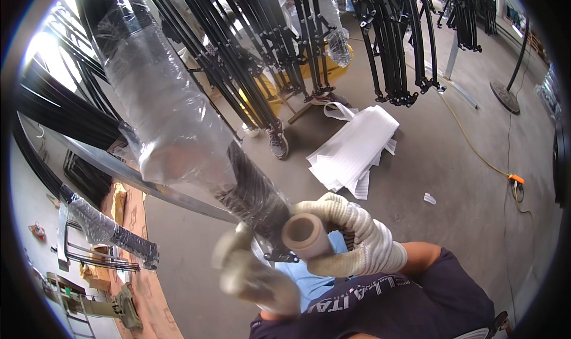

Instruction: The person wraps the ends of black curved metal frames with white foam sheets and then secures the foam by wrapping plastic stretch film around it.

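My right hand (372, 238), in a white knitted glove, is closed around a roll of clear wrapping film (317, 247). The brown core of the roll faces up. Right beside it is the lower end of a long bundle of black metal parts (256, 190), tightly wound in film there. Looser clear plastic (160, 95) covers the bundle further up, where it slants to the upper left. My left hand (256, 273), gloved too, is smeared by motion next to the bundle's lower end, its fingers unclear.
Black metal frames (395, 53) hang in rows ahead. White foam sheets (357, 146) lie on the floor (452, 232). A person's shoe (278, 141) shows behind the frames. Another wrapped bundle (113, 229) hangs at left. An orange connector (516, 179) on a yellow cable lies at right.
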Demonstrator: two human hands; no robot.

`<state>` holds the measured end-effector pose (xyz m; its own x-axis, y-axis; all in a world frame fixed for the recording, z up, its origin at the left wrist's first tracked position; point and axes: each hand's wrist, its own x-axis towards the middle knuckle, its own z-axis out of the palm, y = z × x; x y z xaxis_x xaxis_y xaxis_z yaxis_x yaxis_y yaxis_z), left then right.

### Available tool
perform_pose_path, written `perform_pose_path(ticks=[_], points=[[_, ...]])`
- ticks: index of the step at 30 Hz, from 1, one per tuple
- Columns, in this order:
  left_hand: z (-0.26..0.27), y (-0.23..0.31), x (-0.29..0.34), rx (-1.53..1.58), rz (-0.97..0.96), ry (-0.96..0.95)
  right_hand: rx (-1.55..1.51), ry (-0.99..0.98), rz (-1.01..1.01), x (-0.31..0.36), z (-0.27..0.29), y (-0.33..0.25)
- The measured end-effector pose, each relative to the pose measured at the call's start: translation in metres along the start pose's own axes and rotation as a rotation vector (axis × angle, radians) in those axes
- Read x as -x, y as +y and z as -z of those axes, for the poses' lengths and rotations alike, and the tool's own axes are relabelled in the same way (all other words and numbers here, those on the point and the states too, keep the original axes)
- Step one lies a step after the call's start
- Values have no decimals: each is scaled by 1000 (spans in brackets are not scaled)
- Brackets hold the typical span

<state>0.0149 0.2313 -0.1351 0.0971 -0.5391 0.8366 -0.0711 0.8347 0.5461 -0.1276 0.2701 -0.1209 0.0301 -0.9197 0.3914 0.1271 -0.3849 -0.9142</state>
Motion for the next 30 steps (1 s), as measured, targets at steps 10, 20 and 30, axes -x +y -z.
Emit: perform_pose_path(ticks=[10,20,30], points=[[28,5,19,24,245,-332,639,-26,430,2,-23,-21],[17,10,22,-16,390,30,335,-202,405,-1,-13,2],[13,1,18,-205,88,-116,-181,-121,138,-106,-50,15]])
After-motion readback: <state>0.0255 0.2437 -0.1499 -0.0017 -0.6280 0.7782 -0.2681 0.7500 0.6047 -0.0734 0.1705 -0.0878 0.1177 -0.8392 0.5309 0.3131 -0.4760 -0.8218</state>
